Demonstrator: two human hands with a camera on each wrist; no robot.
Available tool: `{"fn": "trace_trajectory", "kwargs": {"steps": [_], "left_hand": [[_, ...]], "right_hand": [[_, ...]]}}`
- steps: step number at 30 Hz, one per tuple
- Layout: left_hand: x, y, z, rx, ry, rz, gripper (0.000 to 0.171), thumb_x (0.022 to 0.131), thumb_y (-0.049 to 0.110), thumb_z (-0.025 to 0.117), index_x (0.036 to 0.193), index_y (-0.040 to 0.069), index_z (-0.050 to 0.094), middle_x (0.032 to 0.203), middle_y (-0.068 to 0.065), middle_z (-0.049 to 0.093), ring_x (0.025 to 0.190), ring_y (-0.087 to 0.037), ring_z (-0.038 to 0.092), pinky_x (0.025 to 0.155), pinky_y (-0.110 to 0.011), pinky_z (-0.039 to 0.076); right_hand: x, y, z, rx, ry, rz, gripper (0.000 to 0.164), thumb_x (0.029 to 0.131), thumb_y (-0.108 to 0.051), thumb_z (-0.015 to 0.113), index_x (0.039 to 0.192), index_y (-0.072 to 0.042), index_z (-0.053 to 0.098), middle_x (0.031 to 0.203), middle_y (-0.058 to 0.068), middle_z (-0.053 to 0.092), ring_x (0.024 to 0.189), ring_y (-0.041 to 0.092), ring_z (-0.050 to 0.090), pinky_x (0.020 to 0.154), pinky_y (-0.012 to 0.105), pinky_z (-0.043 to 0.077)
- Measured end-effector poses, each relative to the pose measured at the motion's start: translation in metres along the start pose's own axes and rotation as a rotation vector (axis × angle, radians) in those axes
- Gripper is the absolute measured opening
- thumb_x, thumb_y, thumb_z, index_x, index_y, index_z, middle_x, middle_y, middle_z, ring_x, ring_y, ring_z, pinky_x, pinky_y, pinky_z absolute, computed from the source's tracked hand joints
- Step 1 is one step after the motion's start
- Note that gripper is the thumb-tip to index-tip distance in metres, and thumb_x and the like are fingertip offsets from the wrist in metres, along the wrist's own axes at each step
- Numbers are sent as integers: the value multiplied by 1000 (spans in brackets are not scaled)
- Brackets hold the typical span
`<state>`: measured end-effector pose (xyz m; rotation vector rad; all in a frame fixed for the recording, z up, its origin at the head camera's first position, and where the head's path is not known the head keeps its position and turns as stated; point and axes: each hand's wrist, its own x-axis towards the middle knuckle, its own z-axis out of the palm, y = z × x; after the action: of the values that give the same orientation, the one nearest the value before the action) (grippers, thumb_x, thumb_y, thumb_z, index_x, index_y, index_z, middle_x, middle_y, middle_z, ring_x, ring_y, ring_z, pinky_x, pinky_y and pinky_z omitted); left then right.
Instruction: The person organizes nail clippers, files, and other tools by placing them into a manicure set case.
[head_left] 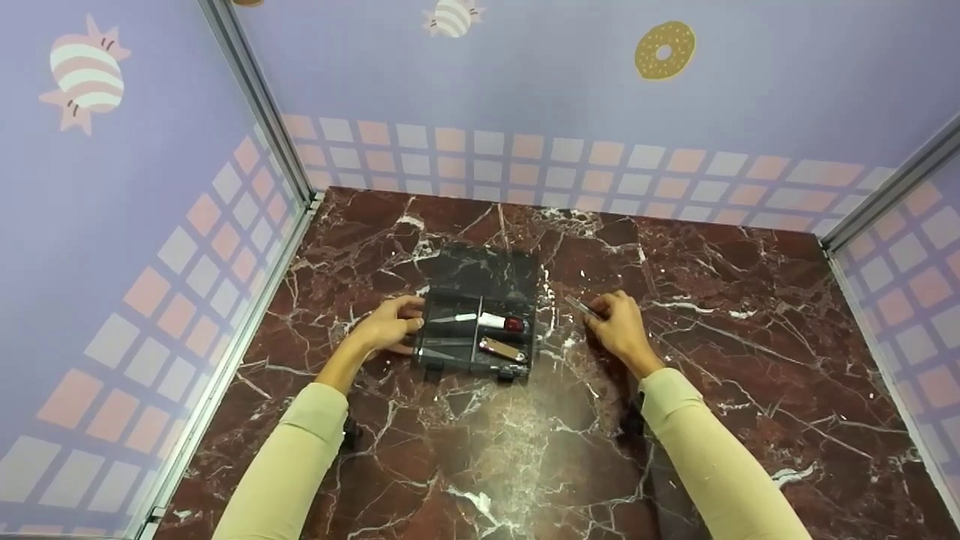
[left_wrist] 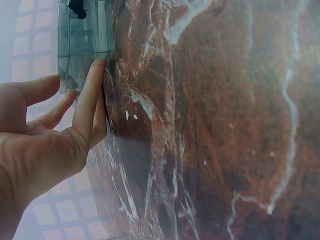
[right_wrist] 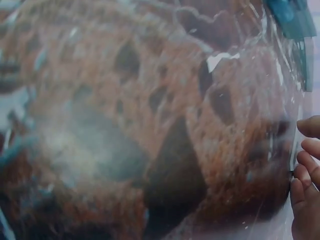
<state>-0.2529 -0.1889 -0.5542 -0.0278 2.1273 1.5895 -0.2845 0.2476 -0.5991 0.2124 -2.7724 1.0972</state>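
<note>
A dark see-through plastic box [head_left: 420, 352] with dividers lies on the marble-patterned table, its lid [head_left: 487, 270] folded back behind it. In its compartments lie a white, red-ended object [head_left: 491, 321] and a tan piece with metallic ends [head_left: 502, 349]. My left hand [head_left: 382, 326] is at the box's left side; in the left wrist view its extended fingers [left_wrist: 90, 95] touch the box wall. To the right of the box, my right hand [head_left: 621, 326] pinches a slim silvery tool [head_left: 579, 306], whose kind is unclear. The right wrist view shows only part of that hand [right_wrist: 310, 170].
Purple patterned walls [head_left: 525, 82] enclose the red-brown marble tabletop [head_left: 750, 337] at the back and both sides. Metal corner posts [head_left: 259, 97] join the walls. A dark strip [head_left: 671, 480] lies near the right forearm.
</note>
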Motion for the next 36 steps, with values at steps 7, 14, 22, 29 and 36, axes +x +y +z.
{"fn": "trace_trajectory", "kwargs": {"steps": [7,14,22,29,36], "left_hand": [[-2,1,1,-3,5,4,54,110,3,51,162,2,36,158,-29,40,137,-46,49,90,-53,63],[-1,1,1,-6,4,3,53,110,3,51,161,1,37,158,-29,40,137,-47,49,90,-54,63],[-3,1,0,9,-11,1,55,111,4,50,163,2,34,159,-29,39,140,-47,47,92,-52,63],[-3,1,1,6,-1,6,55,111,5,51,163,2,35,159,-30,39,138,-48,48,93,-53,62],[-3,1,0,18,-1,13,55,111,5,51,163,1,35,158,-30,39,135,-48,50,92,-52,63]], "right_hand": [[-1,-2,1,-14,15,14,11,84,3,76,95,5,72,96,20,64,94,39,60,90,52,49],[-1,-12,0,26,-20,33,13,86,9,71,97,3,69,85,14,70,82,30,66,79,43,54],[3,-34,0,30,30,-38,11,86,9,71,95,3,73,86,15,71,80,31,66,76,45,55],[6,-69,3,140,-37,-117,10,88,9,75,94,1,74,87,13,72,79,26,67,75,37,56],[2,-110,22,146,-190,-237,14,89,9,74,98,-1,73,96,11,72,86,24,68,81,38,62]]}}
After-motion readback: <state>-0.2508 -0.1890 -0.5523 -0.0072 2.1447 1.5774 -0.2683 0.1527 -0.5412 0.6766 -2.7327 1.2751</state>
